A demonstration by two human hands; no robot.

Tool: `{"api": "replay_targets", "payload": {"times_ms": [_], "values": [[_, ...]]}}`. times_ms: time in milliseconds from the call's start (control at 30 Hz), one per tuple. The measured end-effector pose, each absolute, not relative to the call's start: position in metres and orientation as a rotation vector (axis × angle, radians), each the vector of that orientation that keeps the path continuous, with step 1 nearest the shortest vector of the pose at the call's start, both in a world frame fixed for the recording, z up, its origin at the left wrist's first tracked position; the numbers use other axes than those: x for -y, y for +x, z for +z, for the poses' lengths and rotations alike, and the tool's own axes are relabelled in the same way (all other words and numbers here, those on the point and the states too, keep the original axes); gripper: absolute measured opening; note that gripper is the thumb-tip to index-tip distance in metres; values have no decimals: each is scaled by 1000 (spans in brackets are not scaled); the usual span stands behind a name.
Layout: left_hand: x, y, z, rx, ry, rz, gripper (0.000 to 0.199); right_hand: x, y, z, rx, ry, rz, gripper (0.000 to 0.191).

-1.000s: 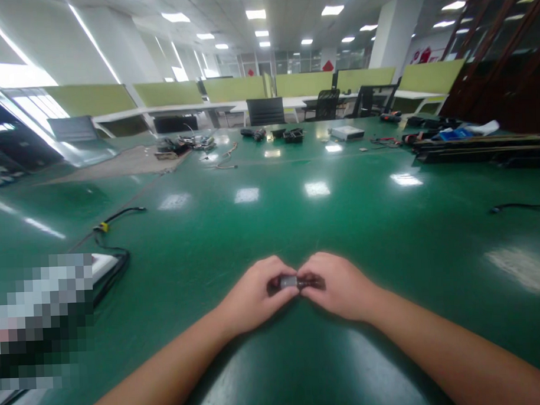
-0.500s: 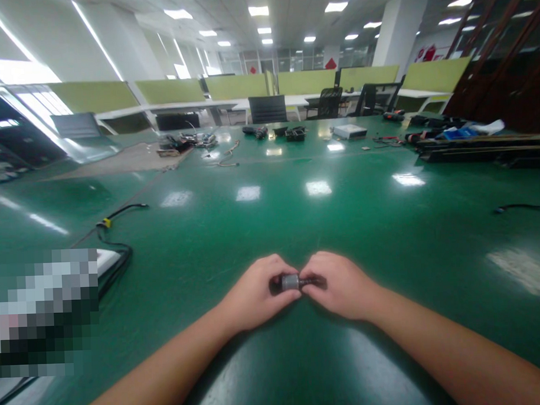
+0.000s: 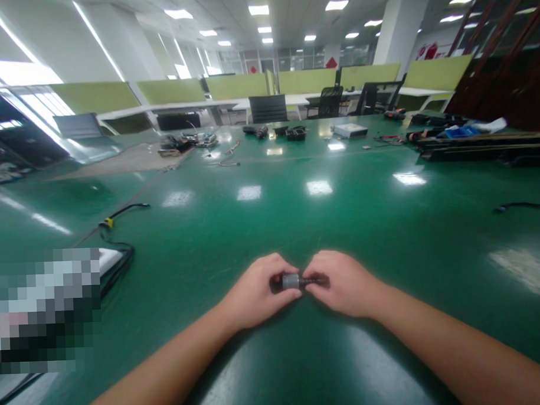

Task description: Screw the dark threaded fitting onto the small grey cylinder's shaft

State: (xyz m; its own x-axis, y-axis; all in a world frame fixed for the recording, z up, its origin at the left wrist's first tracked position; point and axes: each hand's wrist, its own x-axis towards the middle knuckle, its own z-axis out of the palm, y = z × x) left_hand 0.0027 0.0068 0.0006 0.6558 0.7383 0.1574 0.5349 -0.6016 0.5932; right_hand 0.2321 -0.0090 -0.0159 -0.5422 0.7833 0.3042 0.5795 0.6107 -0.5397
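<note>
Low in the middle of the head view, a small grey cylinder (image 3: 291,281) with dark ends lies level between my hands. My left hand (image 3: 266,288) is closed round it, fingertips above and thumb below. A thin dark shaft (image 3: 309,280) runs from its right end into my right hand (image 3: 339,283), which pinches it between thumb and fingers. The shaft's far end is hidden in the right palm. Both hands are at the green tabletop (image 3: 271,226), and the cylinder's exact kind cannot be made out.
On the left are a blurred-out pixelated object (image 3: 43,305) and a black cable (image 3: 128,208) with a yellow tie. Another cable (image 3: 527,206) lies at the right. Across the far side stand electronic parts (image 3: 188,141), a silver box (image 3: 349,130) and long dark bars (image 3: 480,148).
My right hand has shifted very slightly right, so the gap between the two hands' fingertips is a little wider. The left hand's grip on the cylinder looks the same.
</note>
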Motion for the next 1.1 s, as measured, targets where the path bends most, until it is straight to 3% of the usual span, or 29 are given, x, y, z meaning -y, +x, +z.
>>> {"api": "replay_targets", "payload": {"times_ms": [1100], "values": [[-6,0,-1,-991,2378,552,20,10,243,-7,2375,-1201,531,5]]}}
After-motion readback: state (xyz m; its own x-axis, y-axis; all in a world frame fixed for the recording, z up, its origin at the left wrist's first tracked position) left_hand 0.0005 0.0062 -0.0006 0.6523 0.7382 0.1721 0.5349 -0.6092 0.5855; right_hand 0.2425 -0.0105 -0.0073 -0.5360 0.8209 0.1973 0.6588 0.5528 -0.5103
